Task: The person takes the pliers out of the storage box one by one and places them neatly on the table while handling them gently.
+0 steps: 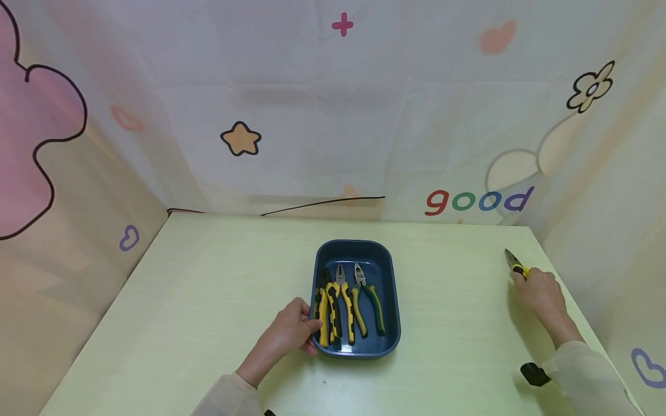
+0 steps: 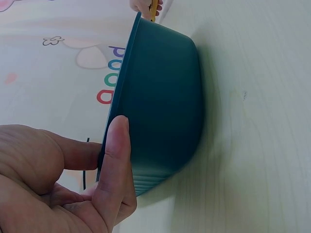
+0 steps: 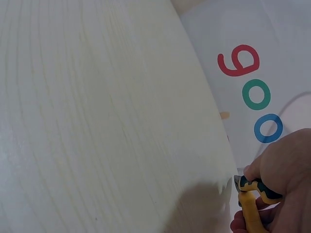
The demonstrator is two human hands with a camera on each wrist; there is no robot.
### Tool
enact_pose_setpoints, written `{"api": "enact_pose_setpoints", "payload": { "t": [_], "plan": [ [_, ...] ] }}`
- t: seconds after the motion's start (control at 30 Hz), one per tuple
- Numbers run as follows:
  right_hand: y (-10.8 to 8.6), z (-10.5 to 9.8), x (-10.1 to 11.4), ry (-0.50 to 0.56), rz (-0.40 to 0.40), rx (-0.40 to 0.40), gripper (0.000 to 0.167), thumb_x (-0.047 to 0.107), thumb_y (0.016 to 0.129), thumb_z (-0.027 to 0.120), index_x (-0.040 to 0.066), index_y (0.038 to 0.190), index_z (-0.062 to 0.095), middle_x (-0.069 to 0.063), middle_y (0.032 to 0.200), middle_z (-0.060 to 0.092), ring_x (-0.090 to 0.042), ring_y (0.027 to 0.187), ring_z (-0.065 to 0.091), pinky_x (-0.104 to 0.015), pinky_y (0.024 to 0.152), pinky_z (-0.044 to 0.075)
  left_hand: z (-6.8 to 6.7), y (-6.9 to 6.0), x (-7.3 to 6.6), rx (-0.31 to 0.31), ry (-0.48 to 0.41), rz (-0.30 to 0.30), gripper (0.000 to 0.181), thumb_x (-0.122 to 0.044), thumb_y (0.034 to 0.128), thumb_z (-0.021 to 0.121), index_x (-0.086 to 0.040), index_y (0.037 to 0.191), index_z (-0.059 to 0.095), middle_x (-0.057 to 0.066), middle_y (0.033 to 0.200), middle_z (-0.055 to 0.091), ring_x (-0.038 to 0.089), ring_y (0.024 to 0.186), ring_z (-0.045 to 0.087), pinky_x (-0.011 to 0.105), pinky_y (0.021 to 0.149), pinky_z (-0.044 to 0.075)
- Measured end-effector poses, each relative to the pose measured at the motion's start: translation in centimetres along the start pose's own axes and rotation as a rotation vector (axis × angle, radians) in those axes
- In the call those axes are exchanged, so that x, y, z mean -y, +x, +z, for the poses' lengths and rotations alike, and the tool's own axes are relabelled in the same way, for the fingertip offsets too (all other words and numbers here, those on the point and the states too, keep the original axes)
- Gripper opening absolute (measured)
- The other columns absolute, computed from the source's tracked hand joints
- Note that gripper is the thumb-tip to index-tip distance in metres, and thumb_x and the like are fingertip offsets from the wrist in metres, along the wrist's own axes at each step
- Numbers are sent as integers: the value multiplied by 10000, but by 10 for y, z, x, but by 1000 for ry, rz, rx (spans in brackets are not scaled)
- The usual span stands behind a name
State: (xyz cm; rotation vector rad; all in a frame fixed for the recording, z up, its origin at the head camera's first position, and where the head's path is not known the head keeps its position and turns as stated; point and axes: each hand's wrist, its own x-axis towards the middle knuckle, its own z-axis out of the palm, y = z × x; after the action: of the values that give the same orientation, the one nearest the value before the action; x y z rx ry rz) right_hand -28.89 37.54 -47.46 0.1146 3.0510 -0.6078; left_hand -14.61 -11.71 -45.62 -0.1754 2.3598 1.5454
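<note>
A dark blue tray (image 1: 387, 346) stands at the middle of the table with several pliers (image 1: 347, 312) inside, their handles yellow-black or green. My left hand (image 1: 286, 332) pinches the tray's left rim, thumb over the edge; in the left wrist view the fingers of this hand (image 2: 104, 179) press the outside wall of the tray (image 2: 160, 97). At the table's right side my right hand (image 1: 541, 292) grips yellow-handled pliers (image 1: 512, 259), jaws pointing away. In the right wrist view the hand (image 3: 286, 179) curls round the yellow and dark handles of these pliers (image 3: 250, 208).
The pale table (image 1: 208, 289) is bordered by a patterned cloth (image 1: 312, 115) at the back and on both sides. A dark object (image 1: 535, 374) is at the right sleeve. The right hand is near the table's right edge.
</note>
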Motion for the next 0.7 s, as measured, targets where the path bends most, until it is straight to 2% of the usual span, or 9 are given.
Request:
{"api": "enact_pose_setpoints", "payload": {
  "t": [0.37, 0.53, 0.7],
  "plan": [
    [0, 3, -4, -20, -5, 5, 413, 230, 1064, 436, -143, 892, 472, -261, 777, 471, -375, 696, 490, -395, 545, 395, 0, 0, 0, -1, 3, -19, 187, -75, 1019, 647, 10, 1082, 492, 140, 799, 664, 184, 526, 673, 340, 597, 603],
    [-1, 1, -2, -57, -9, -4, 407, 226, 1052, 462, -157, 918, 478, -314, 825, 471, -428, 728, 500, -451, 572, 423, 0, -1, 0, -3, 6, -10, 194, -70, 1018, 646, 24, 1091, 492, 142, 801, 672, 191, 529, 676, 338, 597, 601],
    [0, 1, 0, -86, 0, -32, 411, 219, 1029, 499, -178, 921, 490, -371, 860, 469, -534, 784, 521, -546, 608, 442, 0, -2, -1, -4, 6, -11, 189, -71, 1021, 643, 16, 1085, 489, 146, 809, 678, 190, 533, 677, 348, 605, 607]
  ]
}}
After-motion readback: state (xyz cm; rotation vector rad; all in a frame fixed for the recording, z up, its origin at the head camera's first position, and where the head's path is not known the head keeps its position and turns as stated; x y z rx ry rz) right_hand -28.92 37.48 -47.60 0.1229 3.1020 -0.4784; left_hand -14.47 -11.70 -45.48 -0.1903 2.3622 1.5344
